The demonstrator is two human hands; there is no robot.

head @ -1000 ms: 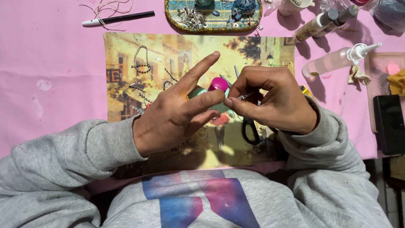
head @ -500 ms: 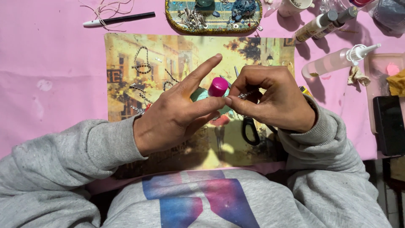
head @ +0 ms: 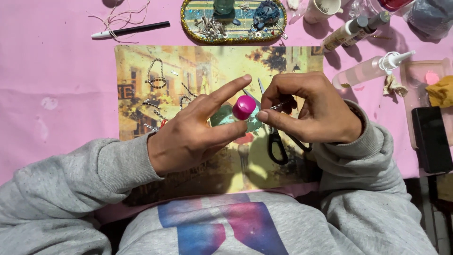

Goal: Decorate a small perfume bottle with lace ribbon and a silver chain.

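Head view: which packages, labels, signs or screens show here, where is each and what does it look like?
Pink-capped bottle: held between left hand and right hand, teal body.
Two tubes: top right, slim, pale labels, grey caps, lying slanted.
Spray bottle: right of the mat, clear, white nozzle, on its side.
Black slab: far right, flat, dark; may be a phone, screen unlit.
Picture mat: centre, yellowish street scene with a small painted sign at its left edge.

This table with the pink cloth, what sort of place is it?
Probably a home craft or jewellery-making table. Small chains lie on a picture mat, black-handled scissors rest beside the hands, glue bottles stand at the back, and an oval tray holds beads and trinkets.
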